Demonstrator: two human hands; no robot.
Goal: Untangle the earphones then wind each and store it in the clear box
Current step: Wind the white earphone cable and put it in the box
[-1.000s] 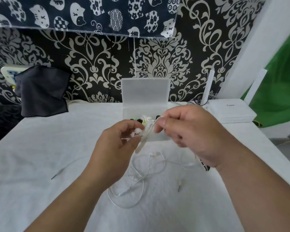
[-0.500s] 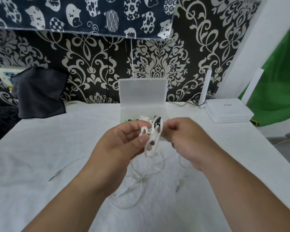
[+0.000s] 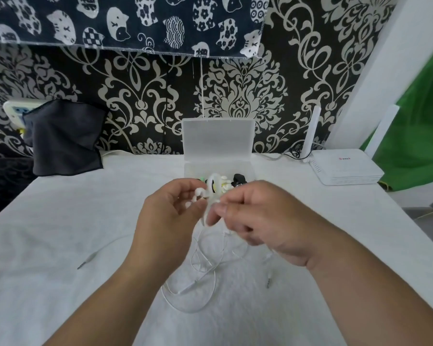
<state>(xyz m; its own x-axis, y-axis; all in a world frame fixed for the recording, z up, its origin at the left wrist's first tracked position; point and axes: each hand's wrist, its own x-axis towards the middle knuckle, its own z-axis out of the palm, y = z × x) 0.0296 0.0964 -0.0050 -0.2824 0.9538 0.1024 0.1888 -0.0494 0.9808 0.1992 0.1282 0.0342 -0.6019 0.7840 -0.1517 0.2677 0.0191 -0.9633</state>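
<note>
White earphones (image 3: 211, 193) are lifted above the white table, with their thin cable (image 3: 205, 260) hanging down in tangled loops onto the cloth. My left hand (image 3: 170, 216) pinches the earbud end from the left. My right hand (image 3: 255, 218) pinches the cable close beside it from the right. Behind my hands stands the clear box (image 3: 219, 146) with its lid raised; dark and green earphones (image 3: 238, 179) lie inside. One jack plug (image 3: 84, 263) lies far left, another (image 3: 268, 280) lies under my right wrist.
A white router (image 3: 345, 168) with upright antennas sits at the back right. A dark cloth (image 3: 65, 138) hangs over the table's back left edge. The patterned wall runs right behind the box.
Both hands have kept working the white earphones in front of the box; my right hand has dropped a little and closed in on the cable, and the loop between the hands has shifted.
</note>
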